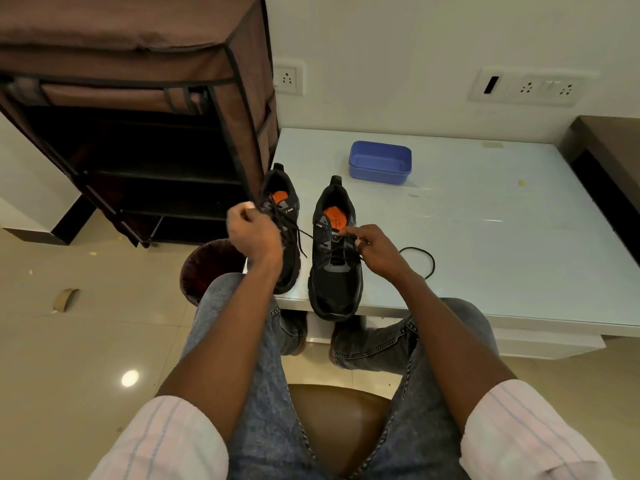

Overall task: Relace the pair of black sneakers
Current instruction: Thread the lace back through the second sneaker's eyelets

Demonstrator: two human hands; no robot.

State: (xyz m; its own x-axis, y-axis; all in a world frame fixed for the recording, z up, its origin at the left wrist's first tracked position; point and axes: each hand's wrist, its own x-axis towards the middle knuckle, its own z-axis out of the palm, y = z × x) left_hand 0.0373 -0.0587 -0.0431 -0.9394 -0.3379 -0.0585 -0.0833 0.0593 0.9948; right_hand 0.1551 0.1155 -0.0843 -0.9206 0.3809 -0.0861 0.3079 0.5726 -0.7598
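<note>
**Lacing two black sneakers on a counter**

Centre frame, two black sneakers stand side by side at the near edge of a white counter, toes toward the viewer. The left hand pinches a lace end raised over the left sneaker; the right hand pinches a lace at the right sneaker — its slack loops away on the counter. Lacing looks midway; the next move likely calls for threading an eyelet. One blue tub sits behind.
</note>
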